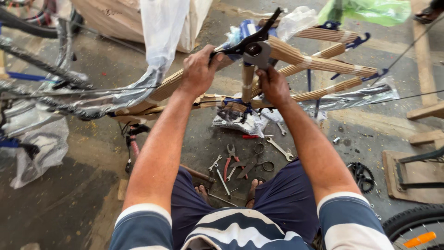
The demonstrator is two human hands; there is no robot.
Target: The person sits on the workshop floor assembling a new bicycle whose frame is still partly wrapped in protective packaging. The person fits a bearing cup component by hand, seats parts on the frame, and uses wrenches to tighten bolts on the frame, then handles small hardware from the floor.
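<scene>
A bicycle frame (319, 62) wrapped in brown corrugated cardboard lies across the middle of the view, above the floor. My left hand (200, 70) grips the black saddle (245, 44) near its narrow front end. My right hand (273, 85) holds the cardboard-wrapped seat tube (247, 81) just below the saddle's grey clamp (257, 53). Both arms reach forward over my knees. Blue frame parts show where the wrapping ends.
Tools lie on the concrete floor by my feet: red-handled pliers (229, 162), scissors (259, 163), spanners (280, 148), a red screwdriver (252, 136). A plastic-wrapped wheel (69, 99) sits left, a black chainring (362, 176) and wooden boards (423, 60) right, a tyre (411, 222) bottom right.
</scene>
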